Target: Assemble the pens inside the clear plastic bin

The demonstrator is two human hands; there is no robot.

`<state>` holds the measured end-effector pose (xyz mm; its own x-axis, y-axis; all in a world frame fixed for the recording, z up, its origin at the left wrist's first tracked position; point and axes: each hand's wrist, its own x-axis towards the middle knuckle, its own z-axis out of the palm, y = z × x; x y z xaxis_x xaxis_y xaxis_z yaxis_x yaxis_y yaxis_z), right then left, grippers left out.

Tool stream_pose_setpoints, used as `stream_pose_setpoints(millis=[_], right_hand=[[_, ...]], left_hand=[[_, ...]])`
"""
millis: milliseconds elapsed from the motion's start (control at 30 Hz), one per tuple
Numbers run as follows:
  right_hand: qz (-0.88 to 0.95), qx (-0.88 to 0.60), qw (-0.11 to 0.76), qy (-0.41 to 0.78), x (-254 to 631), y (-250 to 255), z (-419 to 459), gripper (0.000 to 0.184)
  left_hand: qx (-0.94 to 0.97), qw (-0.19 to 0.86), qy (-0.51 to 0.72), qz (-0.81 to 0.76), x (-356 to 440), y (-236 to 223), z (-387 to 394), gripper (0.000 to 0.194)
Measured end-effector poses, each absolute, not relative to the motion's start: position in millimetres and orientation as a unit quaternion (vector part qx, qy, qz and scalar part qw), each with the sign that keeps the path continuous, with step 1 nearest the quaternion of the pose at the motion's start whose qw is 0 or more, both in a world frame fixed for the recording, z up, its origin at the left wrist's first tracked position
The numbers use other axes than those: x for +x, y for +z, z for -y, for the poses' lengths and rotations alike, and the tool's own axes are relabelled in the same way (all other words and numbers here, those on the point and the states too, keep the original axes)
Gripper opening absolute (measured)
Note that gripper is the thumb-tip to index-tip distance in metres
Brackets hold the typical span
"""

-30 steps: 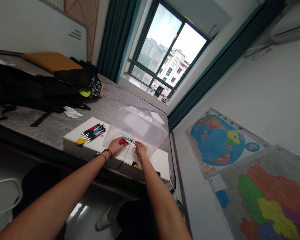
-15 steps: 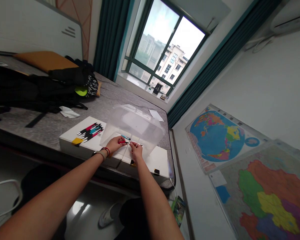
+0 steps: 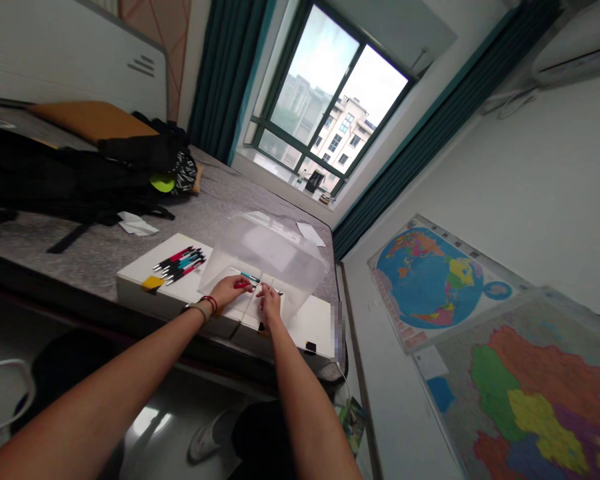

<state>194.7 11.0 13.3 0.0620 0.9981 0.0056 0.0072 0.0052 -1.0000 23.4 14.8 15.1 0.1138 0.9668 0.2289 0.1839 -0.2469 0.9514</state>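
My left hand is closed around a red pen piece, just in front of an open translucent plastic bin. Close beside it, my right hand has its fingertips pinched together. A small dark tip pokes out past those fingers, but what they grip is too small to make out. A blue pen lies just beyond both hands. To the left, several red, blue and black pens lie in a bunch on a white box.
A second white box extends to the right. Crumpled paper and a black bag lie on the grey surface to the left. Wall maps hang at right. A white paper lies behind the bin.
Both hands stay close together at the bin's front. My right fingers have shifted slightly, and the thin piece sticking out past them shows less. The view has moved a little.
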Motion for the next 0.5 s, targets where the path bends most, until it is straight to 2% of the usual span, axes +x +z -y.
stream_pose_setpoints(millis=[167, 333, 500], right_hand=[[0.456, -0.477, 0.545, 0.517, 197.9, 6.2, -15.1, 0.038], [0.454, -0.452, 0.576, 0.508, 197.3, 7.8, -10.7, 0.05], [0.429, -0.441, 0.586, 0.527, 195.3, 12.1, -7.7, 0.024]], left_hand=[[0.62, 0.4, 0.489, -0.465, 23.6, 20.8, -11.1, 0.041], [0.574, 0.409, 0.524, -0.478, 19.3, 17.8, -18.5, 0.049], [0.453, 0.479, 0.595, -0.46, 8.9, 7.0, -26.4, 0.055]])
